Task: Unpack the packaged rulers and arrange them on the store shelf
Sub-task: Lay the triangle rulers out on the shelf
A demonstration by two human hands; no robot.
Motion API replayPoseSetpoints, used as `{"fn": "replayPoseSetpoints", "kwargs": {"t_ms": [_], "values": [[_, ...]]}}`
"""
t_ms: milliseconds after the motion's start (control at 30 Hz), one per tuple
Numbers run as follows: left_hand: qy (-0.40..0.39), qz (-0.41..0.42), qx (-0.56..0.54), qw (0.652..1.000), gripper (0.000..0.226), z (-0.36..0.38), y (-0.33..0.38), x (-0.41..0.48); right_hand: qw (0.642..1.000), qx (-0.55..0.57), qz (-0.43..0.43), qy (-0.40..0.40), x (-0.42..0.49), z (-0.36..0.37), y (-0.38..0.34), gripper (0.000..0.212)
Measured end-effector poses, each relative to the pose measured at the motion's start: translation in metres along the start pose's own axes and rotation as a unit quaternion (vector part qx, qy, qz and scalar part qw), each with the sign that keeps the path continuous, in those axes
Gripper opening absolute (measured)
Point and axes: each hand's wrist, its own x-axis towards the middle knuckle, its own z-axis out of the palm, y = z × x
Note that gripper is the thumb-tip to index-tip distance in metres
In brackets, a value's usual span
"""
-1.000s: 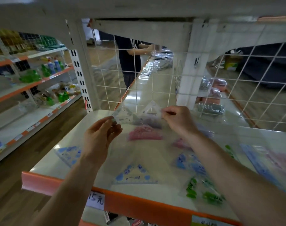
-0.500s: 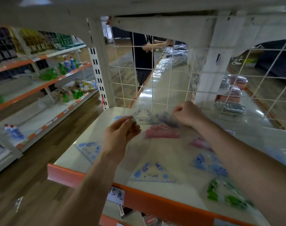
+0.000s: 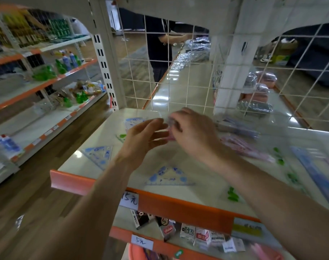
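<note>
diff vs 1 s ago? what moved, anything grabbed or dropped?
Both hands lowered the clear packet toward the shelf and drew together: left hand and right hand nearly meet, apparently still pinching it, though blur hides detail. Nothing let go. Unchanged: left blue triangle ruler and front blue triangle ruler lie on the shelf.

Shelf (image 3: 81,162): set square (image 3: 99,154) front left, second set square (image 3: 169,176) front centre, third set square (image 3: 133,121) back left. Left hand (image 3: 141,139) and right hand (image 3: 193,136) mid-shelf, ruler package (image 3: 166,131) between. Wire grid (image 3: 178,72) behind shelf. Price tag (image 3: 129,200) on front edge.
</note>
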Motion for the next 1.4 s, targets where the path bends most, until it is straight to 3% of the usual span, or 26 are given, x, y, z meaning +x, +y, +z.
{"fn": "replayPoseSetpoints", "kwargs": {"t_ms": [67,133,233,333,433,500,700,933,1100,1233,1400], "values": [[-0.054,-0.008,-0.007,0.998,0.031,0.001,0.001,-0.003,0.999,-0.017,-0.027,-0.025,-0.004,0.008,-0.013,0.028],[-0.052,-0.007,-0.03,0.998,0.025,-0.001,0.003,-0.005,0.998,0.009,-0.033,-0.056,-0.008,0.013,-0.018,0.037],[-0.048,-0.01,-0.021,0.999,0.023,-0.004,0.003,-0.006,0.997,0.055,-0.031,-0.041,-0.013,0.007,-0.008,0.028],[-0.031,-0.005,0.033,0.999,0.022,-0.002,0.003,-0.007,0.999,0.014,-0.011,0.026,-0.011,-0.007,0.015,0.03],[-0.024,-0.002,0.056,0.998,0.021,0.001,0.001,-0.007,0.999,-0.009,-0.002,-0.033,-0.012,-0.016,0.03,0.032],[-0.017,0.005,0.073,0.997,0.021,0.001,0.0,-0.007,0.998,-0.004,-0.019,-0.057,-0.015,-0.017,0.032,0.02],[0.013,0.057,0.196,0.979,0.019,0.006,0.008,0.005,0.997,0.009,0.046,-0.057,-0.008,-0.046,0.048,0.015],[-0.121,0.09,0.35,0.924,0.016,0.058,0.006,0.0,0.986,0.025,0.133,-0.098,-0.057,-0.083,0.073,0.029],[-0.223,0.099,0.523,0.817,0.005,0.094,0.0,-0.013,0.963,0.033,0.226,-0.144,-0.11,-0.102,0.084,0.029],[-0.258,0.071,0.559,0.785,0.034,0.115,-0.001,-0.021,0.951,0.04,0.266,-0.151,-0.133,-0.111,0.089,0.029],[-0.266,0.075,0.592,0.757,0.036,0.123,-0.004,-0.022,0.948,0.021,0.281,-0.151,-0.141,-0.109,0.096,0.031]]}}
